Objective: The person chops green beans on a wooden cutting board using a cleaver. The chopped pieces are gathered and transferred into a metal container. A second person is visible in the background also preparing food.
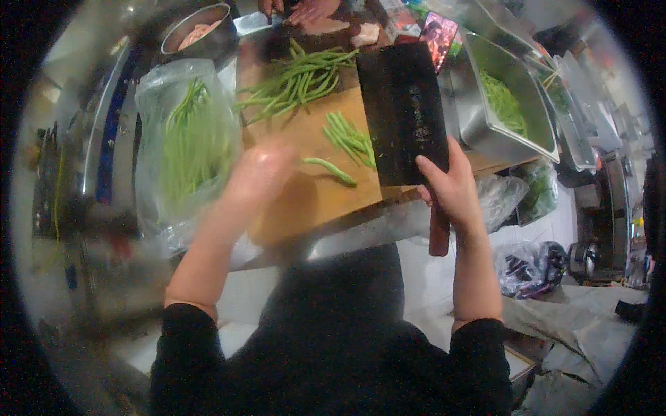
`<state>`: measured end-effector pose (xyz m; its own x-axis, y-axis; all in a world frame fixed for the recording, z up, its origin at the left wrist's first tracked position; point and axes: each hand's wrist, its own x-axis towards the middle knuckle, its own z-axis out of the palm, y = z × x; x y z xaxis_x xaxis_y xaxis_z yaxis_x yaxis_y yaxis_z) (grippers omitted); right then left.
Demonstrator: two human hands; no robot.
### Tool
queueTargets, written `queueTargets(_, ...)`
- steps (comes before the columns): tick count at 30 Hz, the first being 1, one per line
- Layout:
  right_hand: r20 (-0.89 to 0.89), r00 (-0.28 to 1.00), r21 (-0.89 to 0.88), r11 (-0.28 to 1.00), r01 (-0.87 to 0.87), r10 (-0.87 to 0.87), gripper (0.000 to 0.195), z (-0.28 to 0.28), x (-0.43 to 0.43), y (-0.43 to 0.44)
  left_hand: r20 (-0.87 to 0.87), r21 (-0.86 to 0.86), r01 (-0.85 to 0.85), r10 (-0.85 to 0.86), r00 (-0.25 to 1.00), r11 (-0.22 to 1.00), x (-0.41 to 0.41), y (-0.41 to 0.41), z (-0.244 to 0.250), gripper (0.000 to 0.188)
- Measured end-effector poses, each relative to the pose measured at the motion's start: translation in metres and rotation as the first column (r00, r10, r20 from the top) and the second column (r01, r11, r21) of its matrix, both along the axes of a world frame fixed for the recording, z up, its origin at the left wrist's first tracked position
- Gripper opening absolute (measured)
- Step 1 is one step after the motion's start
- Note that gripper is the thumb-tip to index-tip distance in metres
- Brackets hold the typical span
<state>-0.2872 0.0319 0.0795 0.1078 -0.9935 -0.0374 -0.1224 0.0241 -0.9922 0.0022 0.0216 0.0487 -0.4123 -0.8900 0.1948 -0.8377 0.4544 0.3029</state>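
Note:
My right hand (451, 190) holds a cleaver with a wide dark blade (403, 112) and a wooden handle, flat over the right part of the wooden cutting board (291, 213). My left hand (268, 164), blurred, is over the board's left edge; its fingers cannot be made out. Between the hands lies a single green bean (330, 170). Short bean pieces (347, 136) lie against the blade's left side. A pile of long green beans (307, 75) rests at the far part of the board. Left of the board, a clear plastic bag (190, 135) contains more long beans.
A deep steel container (512, 112) with cut green pieces stands at the right, near a lit phone (439, 36). At the far left is a metal bowl (196, 28) with what looks like meat. Another person's hands (312, 11) are across the board, near pale meat (366, 34).

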Motion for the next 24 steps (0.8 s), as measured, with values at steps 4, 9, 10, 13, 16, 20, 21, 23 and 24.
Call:
queueTargets(4, -0.423, 0.898, -0.109, 0.978, -0.18, 0.118, 0.031, 0.012, 0.014, 0.0, -0.011, -0.034, 0.003, -0.003, 1.0, 0.999, -0.01, 0.005, -0.02, 0.018)
queueTargets(9, -0.778, 0.602, -0.198, 0.841, -0.503, 0.177, 0.027, 0.032, 0.03, 0.005, -0.214, -0.323, 0.098, -0.174, 0.961, 0.941, -0.025, -0.001, -0.032, 0.012)
queueTargets(10, -0.792, 0.577, -0.159, 0.845, -0.51, 0.199, 0.024, 0.033, 0.032, 0.004, -0.224, -0.301, 0.083, -0.156, 0.962, 0.95, -0.026, -0.002, -0.035, 0.012)
queueTargets(13, -0.865, 0.433, -0.018, 0.847, -0.532, 0.253, 0.025, 0.035, 0.035, 0.001, -0.265, -0.276, 0.051, -0.127, 0.956, 0.96, -0.027, -0.005, -0.042, 0.012)
queueTargets(16, -0.881, 0.364, 0.058, 0.832, -0.551, 0.302, 0.024, 0.041, 0.037, 0.0, -0.294, -0.293, 0.045, -0.135, 0.946, 0.955, -0.026, -0.006, -0.048, 0.011)
queueTargets(20, -0.902, 0.31, 0.091, 0.834, -0.543, 0.3, 0.022, 0.058, 0.041, 0.004, -0.301, -0.259, 0.057, -0.137, 0.944, 0.964, -0.027, -0.004, -0.044, 0.009)
queueTargets(21, -0.904, 0.307, 0.094, 0.838, -0.538, 0.299, 0.022, 0.06, 0.041, 0.003, -0.311, -0.26, 0.066, -0.148, 0.939, 0.963, -0.027, -0.004, -0.043, 0.008)
queueTargets(23, -0.901, 0.307, 0.103, 0.838, -0.536, 0.307, 0.021, 0.062, 0.04, 0.001, -0.306, -0.265, 0.088, -0.171, 0.936, 0.96, -0.026, -0.006, -0.045, 0.009)
queueTargets(24, -0.897, 0.31, 0.108, 0.836, -0.538, 0.315, 0.021, 0.062, 0.04, 0.001, -0.303, -0.268, 0.101, -0.184, 0.935, 0.958, -0.027, -0.007, -0.045, 0.009)
